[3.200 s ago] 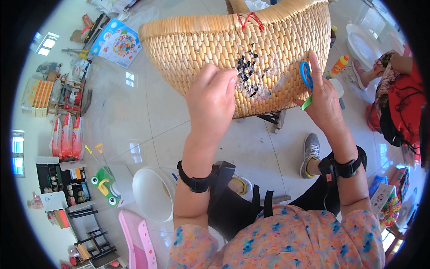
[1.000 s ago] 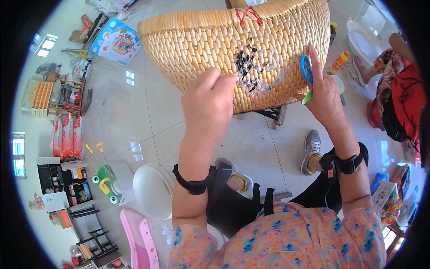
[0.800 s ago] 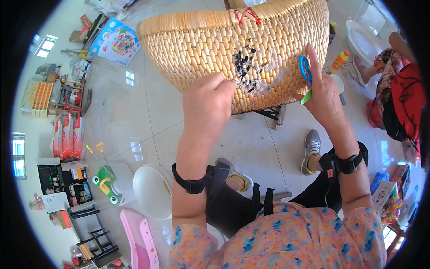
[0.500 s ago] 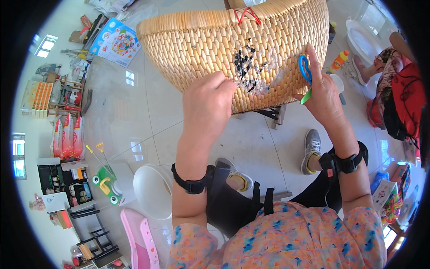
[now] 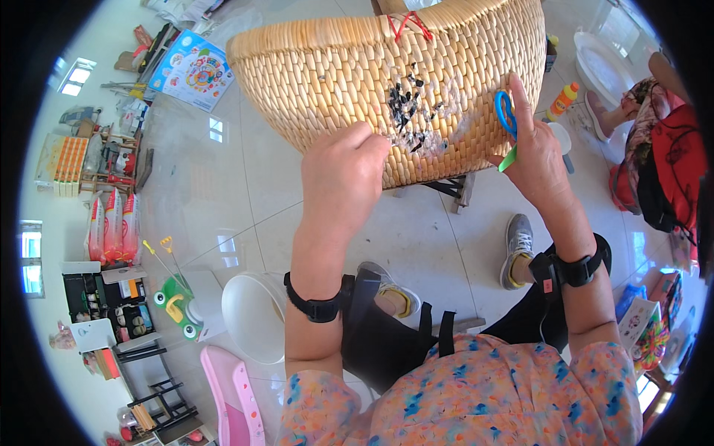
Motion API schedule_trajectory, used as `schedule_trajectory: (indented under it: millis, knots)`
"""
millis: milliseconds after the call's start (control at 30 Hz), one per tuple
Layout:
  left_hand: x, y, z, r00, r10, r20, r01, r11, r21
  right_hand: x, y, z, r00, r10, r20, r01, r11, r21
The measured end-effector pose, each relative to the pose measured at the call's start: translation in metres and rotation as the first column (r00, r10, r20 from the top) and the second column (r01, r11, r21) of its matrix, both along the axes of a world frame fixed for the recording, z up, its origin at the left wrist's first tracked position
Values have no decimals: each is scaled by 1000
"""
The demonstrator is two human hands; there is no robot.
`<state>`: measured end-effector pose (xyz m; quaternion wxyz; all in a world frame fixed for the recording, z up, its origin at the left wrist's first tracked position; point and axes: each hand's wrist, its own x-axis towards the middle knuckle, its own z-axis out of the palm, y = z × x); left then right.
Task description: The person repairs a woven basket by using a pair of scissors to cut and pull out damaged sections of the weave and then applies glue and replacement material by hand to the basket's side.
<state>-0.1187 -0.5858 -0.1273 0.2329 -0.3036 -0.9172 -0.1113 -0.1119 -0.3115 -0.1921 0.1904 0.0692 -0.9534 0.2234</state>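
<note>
A large woven straw basket [image 5: 335,74] lies on its side in front of me, with a patch of dark bits and white smear [image 5: 413,111] on its wall. My left hand [image 5: 343,175] presses against the basket's lower wall, fingertips just left of the dark patch. My right hand [image 5: 537,149] rests on the basket's right side and holds a pair of scissors [image 5: 506,123] with blue and green handles. A red cord [image 5: 405,22] is tied at the basket's rim.
A white bucket [image 5: 253,316] and a pink plastic stool [image 5: 234,398] stand on the tiled floor at lower left. A green toy [image 5: 175,301] lies beside them. A small wooden stool [image 5: 450,189] sits under the basket. Another person [image 5: 658,149] sits at the right.
My left hand has slid slightly down and left along the basket wall, uncovering more of the dark patch. My right hand with the scissors has stayed where it was.
</note>
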Motion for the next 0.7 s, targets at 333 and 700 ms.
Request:
schedule_trajectory:
  millis: [333,700]
  knots:
    - [1,-1,4,1000,27,-10,-26,998,53,1,-1,2,1000,-3,22,4,1000,-20]
    - [-5,-4,-2,1000,23,-9,-22,996,92,0,0,0,1000,0,3,0,1000,-19]
